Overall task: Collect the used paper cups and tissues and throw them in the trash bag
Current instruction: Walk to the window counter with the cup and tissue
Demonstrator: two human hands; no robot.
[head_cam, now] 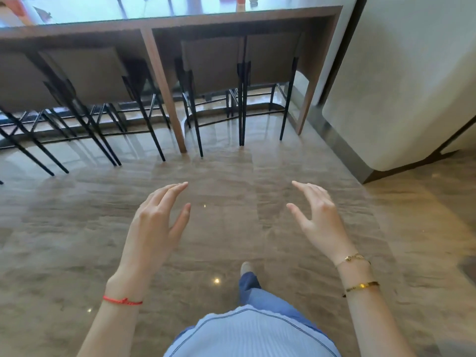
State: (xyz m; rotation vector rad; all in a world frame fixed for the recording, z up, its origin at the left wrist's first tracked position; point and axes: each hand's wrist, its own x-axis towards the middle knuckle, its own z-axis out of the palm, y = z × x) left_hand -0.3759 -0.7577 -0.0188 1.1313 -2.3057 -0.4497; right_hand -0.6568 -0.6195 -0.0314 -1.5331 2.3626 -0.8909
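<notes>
We hold our left hand (154, 222) and right hand (319, 220) spread and empty above the floor, short of the counter (164, 19). No cups, tissues or trash bag show clearly; we judge this the approach, searching the counter next.

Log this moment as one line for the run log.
left hand: open, empty | right hand: open, empty | counter with stools ahead | cups, tissues, trash bag: not visible
</notes>
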